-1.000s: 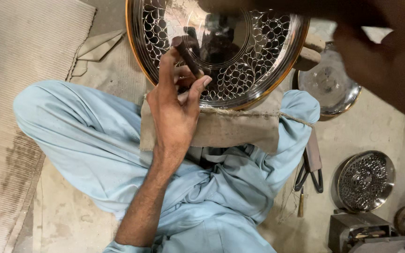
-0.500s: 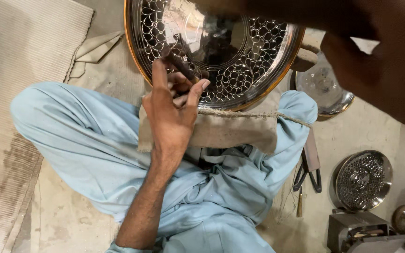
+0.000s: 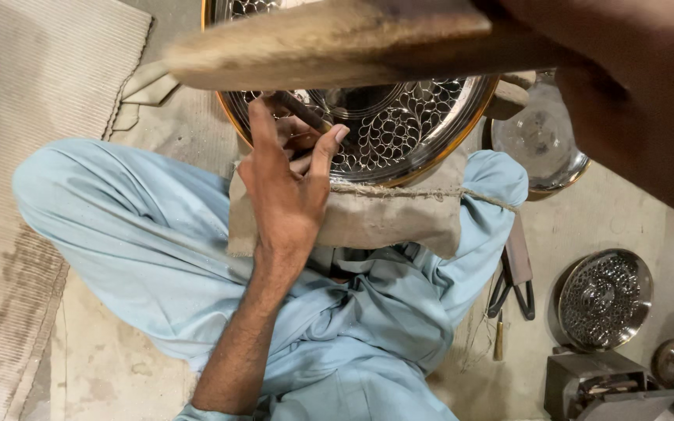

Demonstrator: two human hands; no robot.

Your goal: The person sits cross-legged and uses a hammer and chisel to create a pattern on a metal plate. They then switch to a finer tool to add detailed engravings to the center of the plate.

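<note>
While 1 large engraved metal tray point(image 3: 399, 132) fills the upper middle of the frame, 2 smaller patterned dishes lie at the right: 1 round plate point(image 3: 604, 298) at lower right and 1 shallow bowl point(image 3: 544, 148) at the tray's right edge, partly hidden. 1 pair of pliers point(image 3: 512, 284) lies on the floor below that bowl. The tray rests on 1 burlap-wrapped pad point(image 3: 388, 222) tied with string, in the lap of the seated person. The left hand point(image 3: 286, 183) reaches up from the lower middle, palm on the pad's edge, fingers pinched narrowly around 1 thin dark chisel point(image 3: 299, 111) whose tip meets the tray. The right hand point(image 3: 626, 86) looms blurred at upper right, closed around 1 wooden mallet point(image 3: 329, 47) held across the top; its fingers are hard to make out. The tray's top is cut off.
</note>
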